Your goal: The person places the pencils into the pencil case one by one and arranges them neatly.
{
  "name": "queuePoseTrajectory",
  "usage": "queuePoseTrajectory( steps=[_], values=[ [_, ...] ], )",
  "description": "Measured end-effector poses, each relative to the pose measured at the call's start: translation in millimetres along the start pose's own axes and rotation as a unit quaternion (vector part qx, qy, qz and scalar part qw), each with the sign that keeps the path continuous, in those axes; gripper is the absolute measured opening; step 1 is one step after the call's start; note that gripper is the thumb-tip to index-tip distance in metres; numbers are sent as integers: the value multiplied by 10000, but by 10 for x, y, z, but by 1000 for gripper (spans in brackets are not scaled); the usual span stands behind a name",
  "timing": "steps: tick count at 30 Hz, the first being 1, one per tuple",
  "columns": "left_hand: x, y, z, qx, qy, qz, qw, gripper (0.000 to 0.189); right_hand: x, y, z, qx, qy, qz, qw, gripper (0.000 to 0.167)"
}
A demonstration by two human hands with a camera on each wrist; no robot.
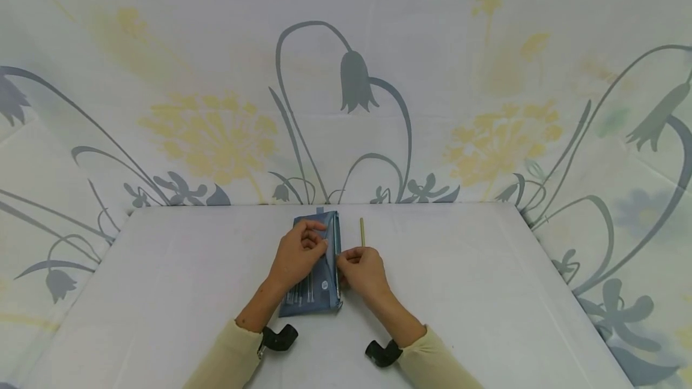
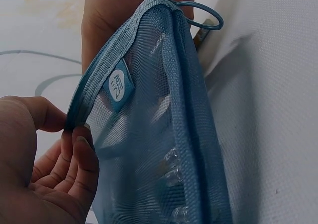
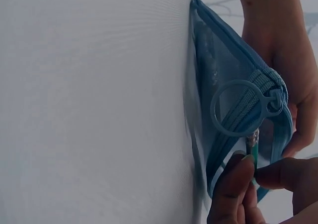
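Note:
A blue mesh zip pouch [image 1: 324, 269] lies lengthwise on the white table. With thumb and fingers my left hand [image 1: 297, 254] pinches its zipper edge [image 2: 94, 87], and the mouth gapes in the wrist views. Clear shapes show through the mesh. Thumb and fingertips of my right hand [image 1: 364, 269] pinch a slim green pencil [image 3: 253, 152] with a silvery band, right at the pouch's mouth; the rest of it is hidden by the fingers. Beside it hangs the round zipper pull [image 3: 213, 107]. A small label [image 2: 118, 87] is sewn near the zipper.
A thin yellow-green stick [image 1: 362, 231] shows just beyond my right hand. White table [image 1: 459, 281] stretches to both sides, its far edge meeting a flower-printed cloth [image 1: 216, 77]. Black cameras [image 1: 281, 338] sit at both wrists.

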State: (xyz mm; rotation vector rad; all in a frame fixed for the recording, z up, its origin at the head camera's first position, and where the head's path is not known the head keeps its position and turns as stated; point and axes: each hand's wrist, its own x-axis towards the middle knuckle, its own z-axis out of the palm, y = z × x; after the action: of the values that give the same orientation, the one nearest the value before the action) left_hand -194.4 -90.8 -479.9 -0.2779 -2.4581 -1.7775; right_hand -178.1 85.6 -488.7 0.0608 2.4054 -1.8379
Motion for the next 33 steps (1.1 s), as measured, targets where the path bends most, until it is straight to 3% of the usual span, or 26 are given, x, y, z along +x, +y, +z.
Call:
queuePoseTrajectory(
  steps=[28,33],
  values=[
    [-5,31,-8,73,33,-8,10000,29,10,-3,-4,-593,-106,-1063,9925,14],
    [-6,32,-11,41,14,-16,10000,29,19,-17,-52,-799,30,-1139,9903,13]
  ],
)
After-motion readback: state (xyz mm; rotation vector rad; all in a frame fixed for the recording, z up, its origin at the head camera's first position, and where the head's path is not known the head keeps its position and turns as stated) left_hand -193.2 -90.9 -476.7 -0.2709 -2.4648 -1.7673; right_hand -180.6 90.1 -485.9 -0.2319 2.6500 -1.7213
